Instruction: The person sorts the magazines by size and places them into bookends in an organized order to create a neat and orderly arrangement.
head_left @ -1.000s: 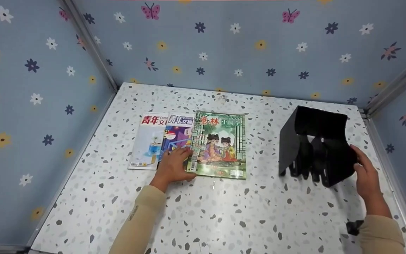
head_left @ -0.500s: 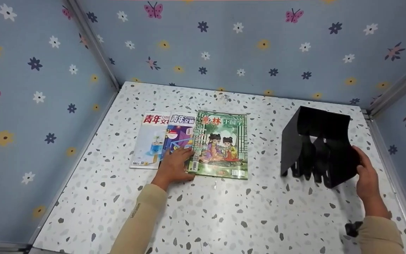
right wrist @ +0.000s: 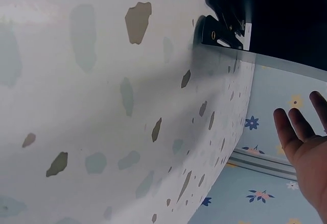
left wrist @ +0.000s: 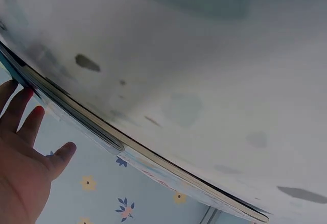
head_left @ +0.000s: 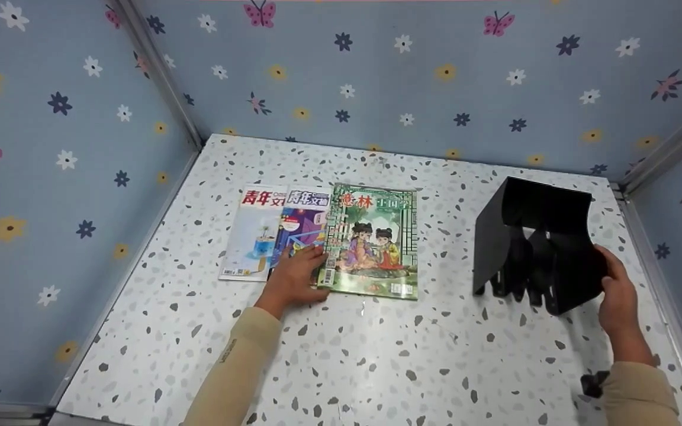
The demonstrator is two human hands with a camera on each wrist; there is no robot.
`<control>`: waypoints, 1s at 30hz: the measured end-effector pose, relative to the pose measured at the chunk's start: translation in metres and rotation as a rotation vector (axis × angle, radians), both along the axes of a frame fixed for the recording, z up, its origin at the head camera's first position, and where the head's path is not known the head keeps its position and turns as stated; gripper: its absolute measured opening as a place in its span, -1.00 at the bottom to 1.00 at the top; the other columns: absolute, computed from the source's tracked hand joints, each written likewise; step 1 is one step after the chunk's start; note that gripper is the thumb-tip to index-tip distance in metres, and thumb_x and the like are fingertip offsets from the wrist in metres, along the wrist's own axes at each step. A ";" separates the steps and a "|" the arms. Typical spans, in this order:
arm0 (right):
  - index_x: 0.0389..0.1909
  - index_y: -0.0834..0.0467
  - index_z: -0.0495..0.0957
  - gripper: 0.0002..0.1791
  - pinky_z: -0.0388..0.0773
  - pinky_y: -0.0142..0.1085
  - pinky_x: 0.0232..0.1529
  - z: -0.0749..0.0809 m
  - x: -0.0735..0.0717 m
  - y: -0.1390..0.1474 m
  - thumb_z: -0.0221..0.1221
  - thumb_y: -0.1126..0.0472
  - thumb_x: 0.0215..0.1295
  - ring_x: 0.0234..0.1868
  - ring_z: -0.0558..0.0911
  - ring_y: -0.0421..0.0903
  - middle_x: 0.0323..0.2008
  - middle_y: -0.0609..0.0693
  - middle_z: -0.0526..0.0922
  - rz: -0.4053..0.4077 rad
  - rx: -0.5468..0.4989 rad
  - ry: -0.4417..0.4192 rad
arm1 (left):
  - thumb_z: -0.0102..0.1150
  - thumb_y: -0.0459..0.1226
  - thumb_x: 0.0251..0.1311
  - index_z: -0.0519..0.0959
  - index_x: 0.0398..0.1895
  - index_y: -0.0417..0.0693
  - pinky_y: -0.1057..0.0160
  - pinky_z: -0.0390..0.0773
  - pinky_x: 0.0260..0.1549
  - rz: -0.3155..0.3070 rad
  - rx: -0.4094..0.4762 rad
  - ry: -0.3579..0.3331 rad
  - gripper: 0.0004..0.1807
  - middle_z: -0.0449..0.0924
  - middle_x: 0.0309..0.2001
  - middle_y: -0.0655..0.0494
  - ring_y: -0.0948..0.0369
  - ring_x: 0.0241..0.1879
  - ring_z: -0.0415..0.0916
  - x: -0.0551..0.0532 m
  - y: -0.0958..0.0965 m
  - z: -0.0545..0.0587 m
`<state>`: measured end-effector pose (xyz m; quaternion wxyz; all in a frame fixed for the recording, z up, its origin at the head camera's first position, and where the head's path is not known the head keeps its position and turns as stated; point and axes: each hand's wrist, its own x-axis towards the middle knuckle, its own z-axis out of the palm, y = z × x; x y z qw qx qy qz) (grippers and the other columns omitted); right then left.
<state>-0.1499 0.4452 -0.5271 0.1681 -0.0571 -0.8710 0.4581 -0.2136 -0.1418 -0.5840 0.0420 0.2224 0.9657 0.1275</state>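
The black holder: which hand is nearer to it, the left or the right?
Right. The right hand is just right of the black holder; the left hand is farther away, at the magazines on the left.

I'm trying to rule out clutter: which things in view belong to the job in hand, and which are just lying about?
Likely the job:
white magazine
purple magazine, left hand over it
green magazine
black holder, right hand at its side

Likely background:
speckled table
floral walls
small black object, purpose unclear
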 end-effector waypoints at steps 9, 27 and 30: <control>0.43 0.09 0.22 -0.38 0.20 -0.62 -0.11 0.001 0.002 0.000 -0.40 0.38 0.39 0.03 0.32 -0.52 0.26 -0.35 0.36 0.028 0.047 0.007 | 0.22 0.23 -0.02 0.41 0.34 0.01 -0.27 0.00 0.36 -0.065 0.000 0.091 -0.14 0.38 0.35 0.04 0.03 0.38 0.27 0.000 -0.002 -0.002; 0.46 -0.04 0.17 -0.40 0.09 -0.60 0.19 0.002 0.006 -0.001 -0.41 0.28 0.44 0.29 0.20 -0.49 0.34 -0.44 0.23 0.009 0.079 -0.067 | 0.42 -0.03 -0.10 0.57 0.15 -0.14 -0.05 0.33 0.27 -0.024 0.312 0.087 -0.31 0.49 0.26 -0.03 -0.02 0.26 0.42 0.002 -0.003 -0.001; 0.47 -0.08 0.15 -0.40 0.04 -0.52 0.28 0.004 0.004 0.000 -0.42 0.26 0.46 0.36 0.17 -0.36 0.35 -0.48 0.20 0.015 0.094 -0.079 | 0.42 -0.15 -0.06 0.54 0.18 -0.16 -0.04 0.40 0.21 0.040 0.431 -0.007 -0.34 0.44 0.30 -0.02 -0.04 0.27 0.40 0.005 -0.001 0.001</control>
